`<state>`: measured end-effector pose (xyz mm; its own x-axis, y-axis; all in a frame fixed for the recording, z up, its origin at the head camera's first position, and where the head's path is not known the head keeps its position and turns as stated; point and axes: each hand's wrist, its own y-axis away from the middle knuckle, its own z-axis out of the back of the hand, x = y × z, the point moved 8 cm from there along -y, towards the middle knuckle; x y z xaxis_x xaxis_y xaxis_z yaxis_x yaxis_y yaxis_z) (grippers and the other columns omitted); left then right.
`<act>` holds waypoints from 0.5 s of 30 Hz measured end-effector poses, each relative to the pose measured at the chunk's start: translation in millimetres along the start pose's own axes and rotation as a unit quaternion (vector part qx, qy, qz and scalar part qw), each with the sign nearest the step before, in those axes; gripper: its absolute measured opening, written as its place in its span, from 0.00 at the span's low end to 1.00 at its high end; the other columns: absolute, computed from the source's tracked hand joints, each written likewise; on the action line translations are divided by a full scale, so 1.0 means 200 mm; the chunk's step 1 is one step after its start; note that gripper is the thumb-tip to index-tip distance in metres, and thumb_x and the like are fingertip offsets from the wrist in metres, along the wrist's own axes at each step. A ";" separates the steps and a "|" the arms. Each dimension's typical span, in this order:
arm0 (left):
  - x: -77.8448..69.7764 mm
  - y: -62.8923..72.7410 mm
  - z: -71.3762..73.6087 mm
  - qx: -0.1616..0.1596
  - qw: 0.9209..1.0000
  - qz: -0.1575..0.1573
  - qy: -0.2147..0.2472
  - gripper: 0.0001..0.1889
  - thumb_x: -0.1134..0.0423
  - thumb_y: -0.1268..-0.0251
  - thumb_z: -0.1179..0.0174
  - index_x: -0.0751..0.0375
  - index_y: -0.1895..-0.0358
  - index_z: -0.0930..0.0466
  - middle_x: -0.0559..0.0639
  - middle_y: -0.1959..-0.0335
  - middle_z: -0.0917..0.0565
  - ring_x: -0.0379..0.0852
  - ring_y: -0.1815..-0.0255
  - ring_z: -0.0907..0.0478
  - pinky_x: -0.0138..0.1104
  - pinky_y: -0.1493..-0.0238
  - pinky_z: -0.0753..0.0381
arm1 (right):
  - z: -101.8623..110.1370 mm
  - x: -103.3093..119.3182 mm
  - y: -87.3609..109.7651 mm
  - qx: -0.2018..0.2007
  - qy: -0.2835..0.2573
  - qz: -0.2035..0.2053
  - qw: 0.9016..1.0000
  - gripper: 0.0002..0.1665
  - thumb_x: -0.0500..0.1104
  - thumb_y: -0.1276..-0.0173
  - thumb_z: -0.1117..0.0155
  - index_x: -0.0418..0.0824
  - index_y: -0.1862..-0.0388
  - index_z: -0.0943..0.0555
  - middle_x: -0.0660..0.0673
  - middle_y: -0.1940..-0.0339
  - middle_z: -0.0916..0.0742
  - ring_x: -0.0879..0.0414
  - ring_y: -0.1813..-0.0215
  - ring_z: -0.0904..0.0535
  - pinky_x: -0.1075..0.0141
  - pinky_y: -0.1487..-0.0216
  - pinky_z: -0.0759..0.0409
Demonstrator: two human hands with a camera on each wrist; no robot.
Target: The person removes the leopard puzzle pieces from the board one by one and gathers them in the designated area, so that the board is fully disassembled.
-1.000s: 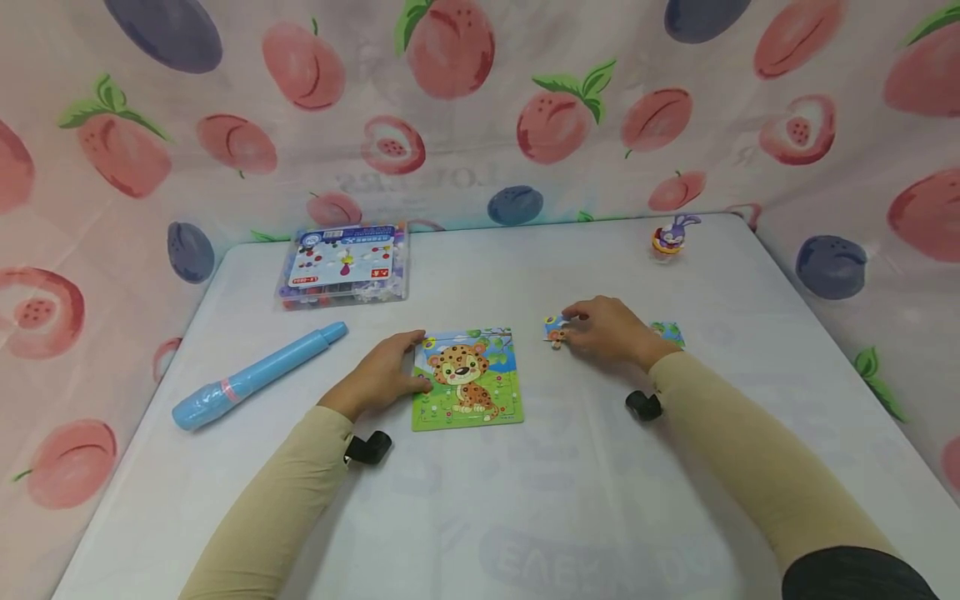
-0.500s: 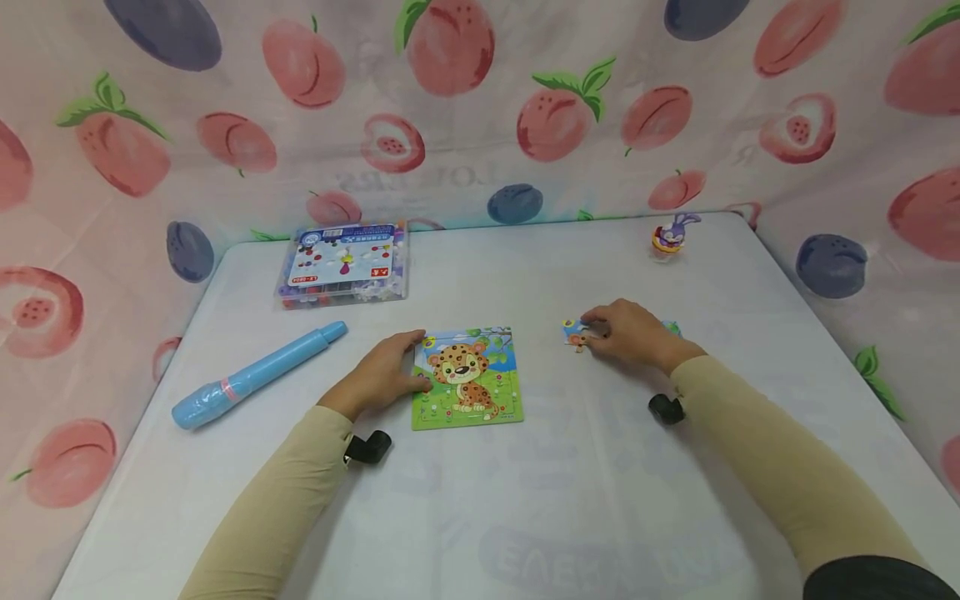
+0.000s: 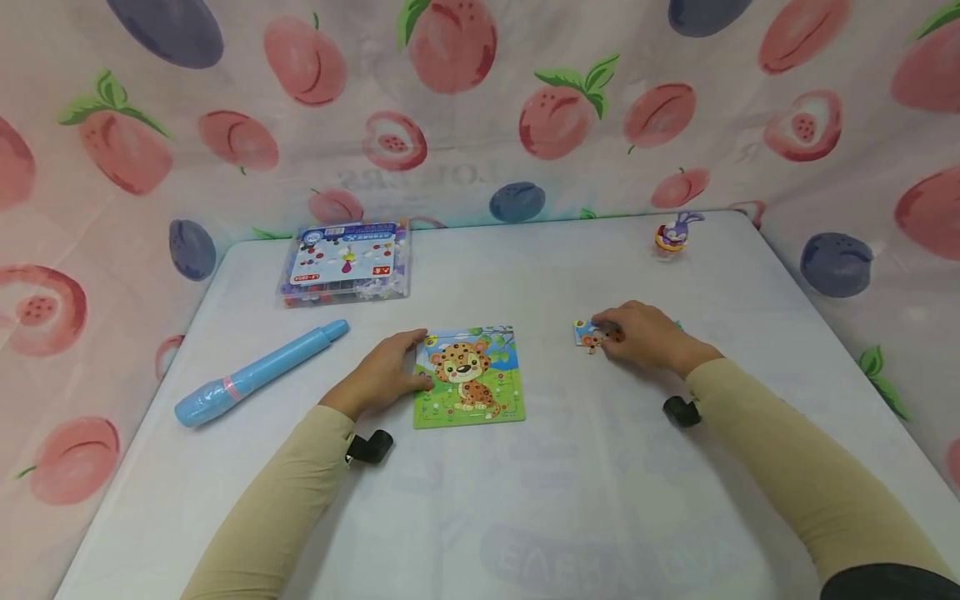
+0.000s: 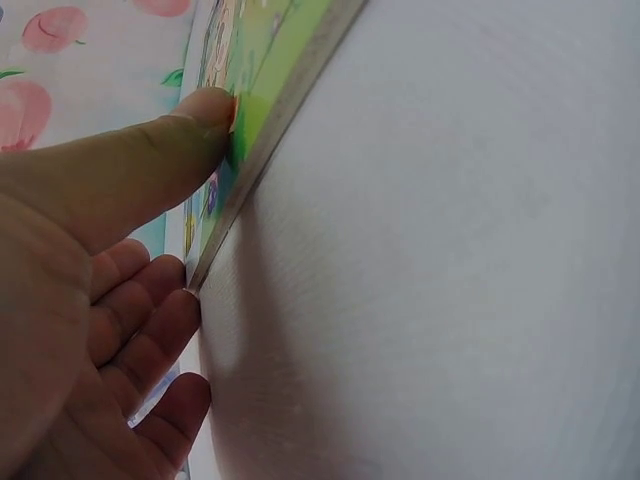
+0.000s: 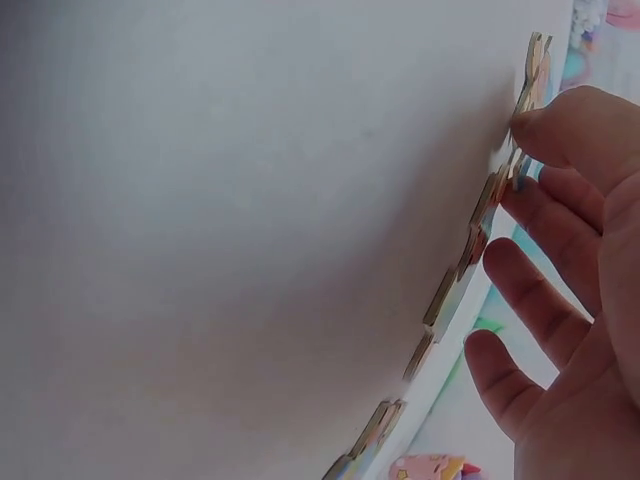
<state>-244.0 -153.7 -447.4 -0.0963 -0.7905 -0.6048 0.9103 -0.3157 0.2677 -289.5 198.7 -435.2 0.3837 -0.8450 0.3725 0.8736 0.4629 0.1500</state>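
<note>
A square jigsaw puzzle [image 3: 480,408] with a spotted cub on green and blue lies flat in the middle of the table. My left hand [image 3: 381,373] rests at its left side. In the left wrist view the thumb [image 4: 150,165] presses on the puzzle's face while the other fingers touch or lie beside its edge. To the right, my right hand [image 3: 643,335] pinches a small puzzle piece [image 3: 582,332] between thumb and forefinger, low over the table. More loose pieces [image 5: 440,300] line up near the other fingers in the right wrist view; the hand hides most of them in the head view.
A clear case of beads [image 3: 345,258] stands at the back left, with a light-blue tube-shaped object [image 3: 258,375] in front of it. A purple rabbit figurine [image 3: 672,236] stands at the back right. Fruit-patterned cloth surrounds the white table [image 3: 487,508].
My right hand has moved a little to the right, and the puzzle piece at its fingertips has shifted with it. The left hand and the jigsaw puzzle stay put.
</note>
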 end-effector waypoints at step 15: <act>-0.01 0.00 0.00 0.004 1.000 0.003 -0.003 0.46 0.58 0.38 0.28 0.63 0.21 0.45 0.62 0.24 0.39 0.61 0.23 0.46 0.52 0.24 0.48 | 0.01 0.01 -0.02 -0.005 -0.038 0.018 0.999 0.21 0.39 0.30 0.37 0.34 0.39 0.20 0.38 0.44 0.16 0.41 0.40 0.25 0.44 0.36 0.29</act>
<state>-243.5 -152.1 -445.7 -0.0926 -0.7957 -0.5986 0.9074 -0.3150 0.2782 -293.0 195.2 -433.1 0.3907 -0.8052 0.4461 0.8630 0.4890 0.1267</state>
